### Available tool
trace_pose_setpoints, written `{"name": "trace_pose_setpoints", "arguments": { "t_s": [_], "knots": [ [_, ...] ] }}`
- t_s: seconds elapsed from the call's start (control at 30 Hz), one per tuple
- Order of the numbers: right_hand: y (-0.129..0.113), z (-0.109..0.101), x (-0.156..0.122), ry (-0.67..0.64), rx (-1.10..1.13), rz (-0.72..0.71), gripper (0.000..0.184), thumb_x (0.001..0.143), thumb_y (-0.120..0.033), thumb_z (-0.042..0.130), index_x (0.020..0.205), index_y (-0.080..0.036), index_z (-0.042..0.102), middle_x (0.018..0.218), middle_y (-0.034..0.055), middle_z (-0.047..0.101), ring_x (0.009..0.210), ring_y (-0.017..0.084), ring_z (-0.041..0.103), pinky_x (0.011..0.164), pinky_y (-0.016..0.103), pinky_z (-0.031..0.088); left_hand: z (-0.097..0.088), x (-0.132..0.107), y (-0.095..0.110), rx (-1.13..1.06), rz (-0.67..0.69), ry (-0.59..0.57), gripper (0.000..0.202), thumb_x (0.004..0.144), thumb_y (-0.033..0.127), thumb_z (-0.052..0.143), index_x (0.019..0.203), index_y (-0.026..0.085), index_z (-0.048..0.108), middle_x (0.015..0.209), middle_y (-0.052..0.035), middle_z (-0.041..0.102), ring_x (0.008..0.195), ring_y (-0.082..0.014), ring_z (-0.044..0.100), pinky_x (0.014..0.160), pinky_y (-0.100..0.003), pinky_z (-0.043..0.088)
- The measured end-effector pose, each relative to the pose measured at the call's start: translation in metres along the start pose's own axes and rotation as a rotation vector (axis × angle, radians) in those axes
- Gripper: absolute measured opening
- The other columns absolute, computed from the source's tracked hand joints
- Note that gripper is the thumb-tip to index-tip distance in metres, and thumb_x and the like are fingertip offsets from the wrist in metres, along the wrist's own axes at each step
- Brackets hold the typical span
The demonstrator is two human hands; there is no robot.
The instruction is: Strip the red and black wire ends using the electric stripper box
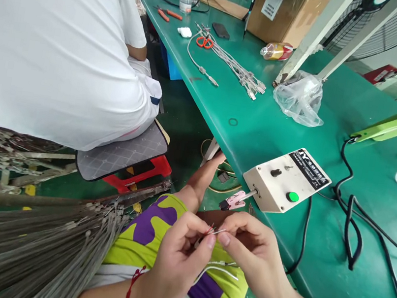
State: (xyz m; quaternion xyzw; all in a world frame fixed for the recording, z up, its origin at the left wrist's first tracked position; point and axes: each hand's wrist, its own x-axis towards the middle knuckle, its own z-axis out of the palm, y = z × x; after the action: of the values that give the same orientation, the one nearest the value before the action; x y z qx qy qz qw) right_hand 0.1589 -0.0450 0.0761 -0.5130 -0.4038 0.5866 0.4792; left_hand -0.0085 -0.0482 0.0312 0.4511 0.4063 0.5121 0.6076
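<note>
Over my lap, my left hand (186, 252) pinches the stripped end of a cable, where thin red and pale wires (213, 231) stick out between thumb and forefinger. My right hand (249, 244) holds the tip of the same wires in a fingertip pinch, close beside the left. A white cable (219, 269) hangs below my hands across the lap. Just beyond them, a pink clip (234, 200) sits on the shaft of a cream machine box (283, 184) with a green button. My palms hide most of the cable.
A person in a white shirt (67, 50) sits at the left on a stool (126, 153). Bundled grey cables (37, 249) hang at lower left. On the green table (219, 112) lie finished cables (233, 64), orange scissors (204, 42), a bottle (276, 51) and a plastic bag (301, 99).
</note>
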Motion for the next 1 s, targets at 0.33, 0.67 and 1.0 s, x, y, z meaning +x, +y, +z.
{"name": "trace_pose_setpoints", "arguments": {
  "t_s": [0.33,0.67,1.0],
  "knots": [
    [0.001,-0.004,0.003,0.040,-0.051,0.058,0.043,0.097,-0.061,0.091,0.086,-0.020,0.084,0.065,0.0000,0.064,0.058,0.013,0.049,0.055,0.026,0.037,-0.002,0.007,-0.004,0.009,0.053,0.049,0.029,0.107,0.045,0.079,0.093,0.021,0.070,0.073,0.0038,0.063,0.055,-0.0084,0.055,0.050,-0.015,0.044],
    [0.019,-0.006,0.016,0.145,0.234,0.200,0.048,0.108,-0.067,0.073,0.110,-0.020,0.082,0.076,0.0010,0.068,0.056,0.014,0.042,0.056,0.030,0.034,-0.006,0.021,-0.009,0.056,0.082,0.099,0.023,0.105,0.029,0.076,0.088,0.021,0.064,0.069,0.0060,0.060,0.051,-0.0072,0.049,0.049,-0.015,0.040],
    [0.005,0.004,0.013,0.123,0.523,0.218,0.030,0.111,-0.048,0.076,0.122,-0.020,0.083,0.066,-0.0046,0.047,0.058,0.013,0.026,0.057,0.027,0.034,-0.002,0.025,-0.014,0.087,0.052,0.097,0.016,0.105,0.020,0.070,0.092,0.023,0.063,0.071,0.0061,0.061,0.056,-0.0081,0.051,0.053,-0.016,0.041]
  ]
}}
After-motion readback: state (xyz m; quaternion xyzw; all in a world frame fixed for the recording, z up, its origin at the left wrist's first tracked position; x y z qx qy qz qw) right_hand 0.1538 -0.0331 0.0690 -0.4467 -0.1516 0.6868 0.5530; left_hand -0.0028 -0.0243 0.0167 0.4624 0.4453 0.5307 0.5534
